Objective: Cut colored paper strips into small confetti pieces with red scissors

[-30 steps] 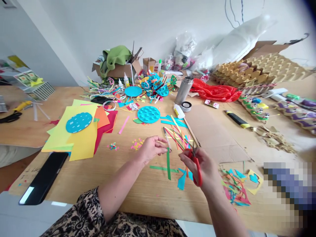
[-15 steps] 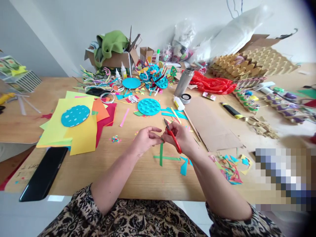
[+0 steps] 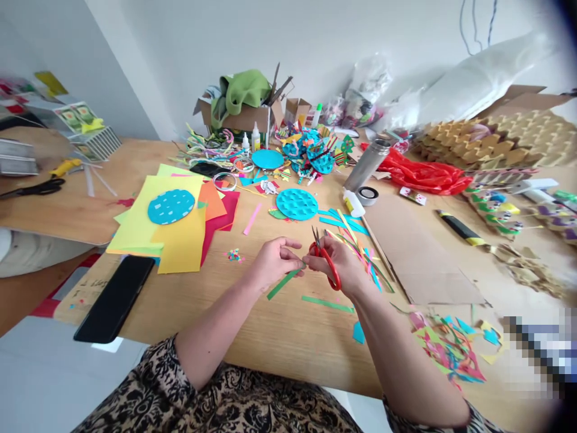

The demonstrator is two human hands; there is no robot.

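Observation:
My left hand [image 3: 274, 264] pinches the upper end of a narrow green paper strip [image 3: 282, 285], which slants down toward the table. In my right hand [image 3: 346, 267] are scissors with red handles [image 3: 332, 273], their blades pointing up and away from me. The fingertips of both hands meet or nearly meet at the strip's end; the exact contact there is hidden. Another green strip [image 3: 327, 304] lies flat below my hands. Beyond them sits a blue oval with round bumps [image 3: 296, 204]. Coloured paper strips [image 3: 367, 258] lie partly behind my right hand.
Stacked coloured paper [image 3: 180, 252] with a blue spotted oval [image 3: 171, 207] and a black phone [image 3: 115, 297] lie left. A white-capped bottle [image 3: 354, 204], steel flask [image 3: 367, 165] and cardboard sheet [image 3: 419, 258] stand or lie right. Paper scraps [image 3: 451, 349] are heaped near the right front.
The view has swung left, so things appear farther right. The green strip in my left hand, which hung straight down across the other strip, now slants down to the left, apart from it.

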